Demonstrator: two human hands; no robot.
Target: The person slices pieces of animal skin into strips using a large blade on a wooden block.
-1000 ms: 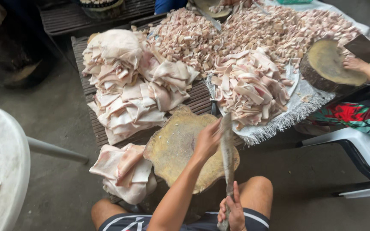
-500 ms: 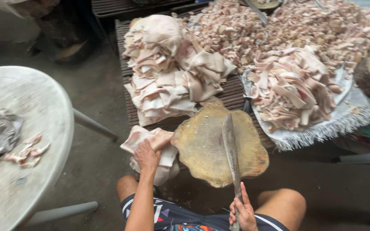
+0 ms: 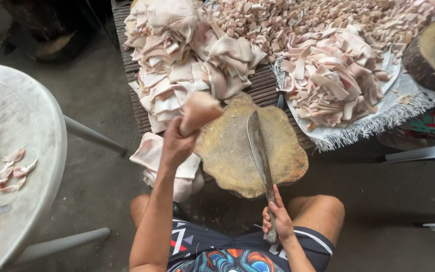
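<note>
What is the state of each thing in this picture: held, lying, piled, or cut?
left hand: closed on the folded slab, raised
folded slab: held above the block's left edge
right hand: gripping the cleaver handle
cleaver: blade lying flat on the block
chopping block: bare but for small scraps
uncut slabs: piled on the slatted bench
strips: cut, heaped on a white mat
small cubes: cut, spread out behind

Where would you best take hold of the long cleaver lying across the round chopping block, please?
By the handle at the near end, from the person's side: the cleaver lies lengthwise on the wooden chopping block, its blade pointing away, and the right hand already wraps that handle.
</note>
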